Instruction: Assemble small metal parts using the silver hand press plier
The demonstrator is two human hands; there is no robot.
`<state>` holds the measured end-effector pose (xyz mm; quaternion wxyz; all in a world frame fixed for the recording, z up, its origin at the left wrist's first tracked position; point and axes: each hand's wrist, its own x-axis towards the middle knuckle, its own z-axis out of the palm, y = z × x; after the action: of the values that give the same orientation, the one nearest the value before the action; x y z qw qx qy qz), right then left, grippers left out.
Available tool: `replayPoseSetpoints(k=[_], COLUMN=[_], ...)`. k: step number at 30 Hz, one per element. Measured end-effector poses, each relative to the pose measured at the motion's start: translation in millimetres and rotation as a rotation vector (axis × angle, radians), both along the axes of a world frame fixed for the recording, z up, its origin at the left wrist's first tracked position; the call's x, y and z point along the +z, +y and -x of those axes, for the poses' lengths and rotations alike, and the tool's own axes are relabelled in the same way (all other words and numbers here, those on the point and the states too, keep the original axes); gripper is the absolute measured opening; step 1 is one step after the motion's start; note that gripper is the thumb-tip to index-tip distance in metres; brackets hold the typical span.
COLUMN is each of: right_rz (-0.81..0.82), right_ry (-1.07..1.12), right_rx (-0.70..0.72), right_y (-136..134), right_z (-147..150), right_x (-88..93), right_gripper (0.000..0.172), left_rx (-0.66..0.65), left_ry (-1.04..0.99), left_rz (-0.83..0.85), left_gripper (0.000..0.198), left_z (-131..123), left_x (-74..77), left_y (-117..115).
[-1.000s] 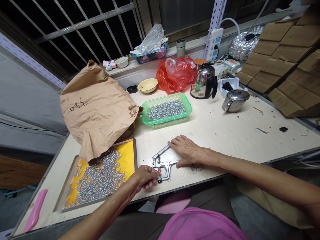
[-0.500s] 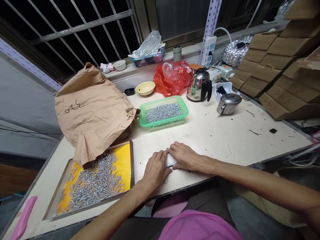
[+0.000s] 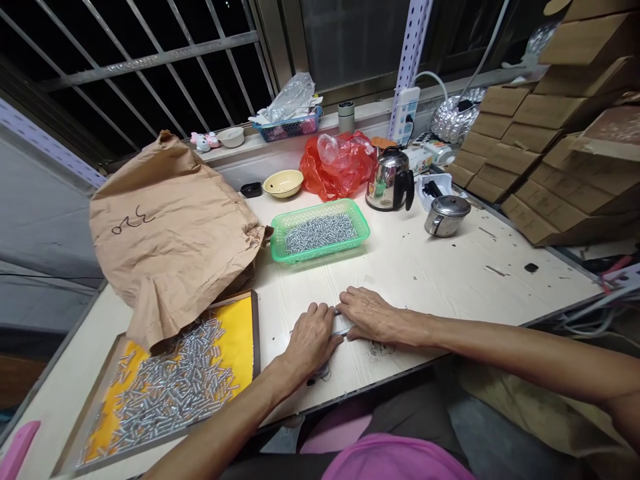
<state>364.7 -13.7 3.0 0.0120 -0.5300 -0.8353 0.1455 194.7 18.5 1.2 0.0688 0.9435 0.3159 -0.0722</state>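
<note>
A small metal hand press tool [image 3: 342, 325] lies on the pale wooden table [image 3: 430, 267] near its front edge, mostly covered by both hands. My left hand [image 3: 310, 337] lies over the tool's left end, fingers together and curved down onto it. My right hand [image 3: 369, 313] rests flat on the tool's handle end, fingers stretched out to the left and touching the left hand's fingertips. Left of the hands a yellow-lined tray [image 3: 235, 320] holds several small silver metal pieces [image 3: 175, 383].
A brown paper sack [image 3: 170, 227] overlaps the tray's far end. Behind the hands a green basket [image 3: 320, 233] holds more silver pieces. Further back are a yellow bowl [image 3: 283, 182], red plastic bag [image 3: 335, 163], steel kettle [image 3: 389, 179] and lidded pot [image 3: 447, 215]. Cardboard boxes [image 3: 565, 127] are stacked at right.
The tool's handle, raised a second ago, is now pressed down under both hands. My left hand moved from pinching at the tool's head to lying over it. The view shifted slightly.
</note>
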Motion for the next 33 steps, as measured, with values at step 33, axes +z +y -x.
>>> replayPoseSetpoints(k=[33], right_rz=[-0.155], right_ry=[-0.078], right_rx=[0.174], right_y=[35.8], right_z=[38.2], right_x=[-3.6], right_gripper=[0.016], left_rx=[0.134], left_ry=[-0.524], left_rz=[0.023], left_gripper=[0.041], left_z=[11.7], left_x=[-46.0], left_y=[-89.9])
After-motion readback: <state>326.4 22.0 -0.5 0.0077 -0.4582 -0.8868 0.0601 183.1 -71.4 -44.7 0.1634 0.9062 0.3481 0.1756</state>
